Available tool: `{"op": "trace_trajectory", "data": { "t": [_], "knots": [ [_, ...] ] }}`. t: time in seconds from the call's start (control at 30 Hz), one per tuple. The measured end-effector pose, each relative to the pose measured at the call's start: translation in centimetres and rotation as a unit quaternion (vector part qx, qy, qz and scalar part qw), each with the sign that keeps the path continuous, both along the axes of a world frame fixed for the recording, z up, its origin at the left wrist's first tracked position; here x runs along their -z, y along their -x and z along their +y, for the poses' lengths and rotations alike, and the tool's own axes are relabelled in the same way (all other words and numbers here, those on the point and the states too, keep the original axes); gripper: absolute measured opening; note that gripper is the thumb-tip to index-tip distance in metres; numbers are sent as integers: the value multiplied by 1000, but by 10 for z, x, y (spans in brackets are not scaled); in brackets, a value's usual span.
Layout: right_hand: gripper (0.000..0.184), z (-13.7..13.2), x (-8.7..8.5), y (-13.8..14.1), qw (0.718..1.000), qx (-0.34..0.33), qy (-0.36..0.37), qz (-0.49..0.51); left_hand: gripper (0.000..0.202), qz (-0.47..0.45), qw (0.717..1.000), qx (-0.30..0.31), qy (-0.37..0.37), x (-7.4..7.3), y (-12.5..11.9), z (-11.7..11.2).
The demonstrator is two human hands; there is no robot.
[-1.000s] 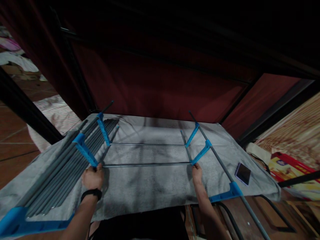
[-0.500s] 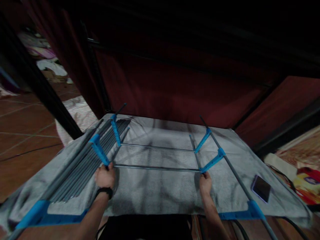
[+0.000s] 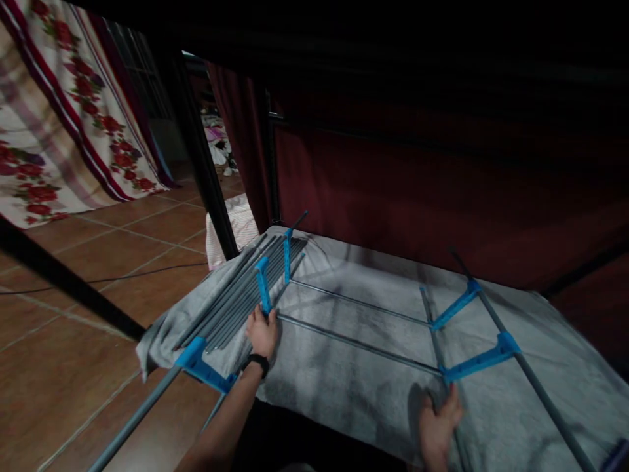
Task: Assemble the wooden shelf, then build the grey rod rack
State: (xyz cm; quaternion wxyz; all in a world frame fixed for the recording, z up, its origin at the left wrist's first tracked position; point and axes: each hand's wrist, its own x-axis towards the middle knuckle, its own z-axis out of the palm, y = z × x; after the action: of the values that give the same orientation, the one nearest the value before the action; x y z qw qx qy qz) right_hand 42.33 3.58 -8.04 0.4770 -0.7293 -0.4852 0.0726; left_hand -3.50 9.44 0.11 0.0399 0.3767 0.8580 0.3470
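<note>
A frame of grey metal tubes joined by blue plastic brackets lies across a grey cloth. My left hand (image 3: 262, 335), with a dark band at the wrist, closes on the lower end of a blue bracket (image 3: 263, 283), where the front cross tube (image 3: 354, 341) meets it. Opposite, my right hand (image 3: 437, 419) has its thumb and fingers apart, beside the lower right tube and just below the right front bracket (image 3: 479, 360). A thinner rear cross tube (image 3: 363, 303) runs between the back brackets. Another bracket (image 3: 204, 367) sits left of my left forearm.
Several loose grey tubes (image 3: 230, 301) lie side by side at the left on the grey cloth (image 3: 339, 393). Black posts (image 3: 204, 157) and a dark red curtain (image 3: 393, 196) enclose the far side. A cable (image 3: 122, 276) crosses the tiled floor at left.
My view has turned left, bringing in a flowered curtain. My right hand has let go at the right front bracket and opened. My left hand stays at its bracket.
</note>
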Motion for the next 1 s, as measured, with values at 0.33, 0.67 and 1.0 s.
{"op": "trace_trajectory", "data": {
  "t": [0.33,0.67,1.0],
  "knots": [
    [46,-23,16,54,966,-125,54,-220,24,-17,963,144,-226,-9,-63,-11],
    [46,-30,0,65,951,-113,61,-282,32,-68,918,288,-263,-78,-118,62],
    [45,-31,-2,66,946,-111,69,-297,38,16,925,287,-249,-224,-126,161]
  ]
}}
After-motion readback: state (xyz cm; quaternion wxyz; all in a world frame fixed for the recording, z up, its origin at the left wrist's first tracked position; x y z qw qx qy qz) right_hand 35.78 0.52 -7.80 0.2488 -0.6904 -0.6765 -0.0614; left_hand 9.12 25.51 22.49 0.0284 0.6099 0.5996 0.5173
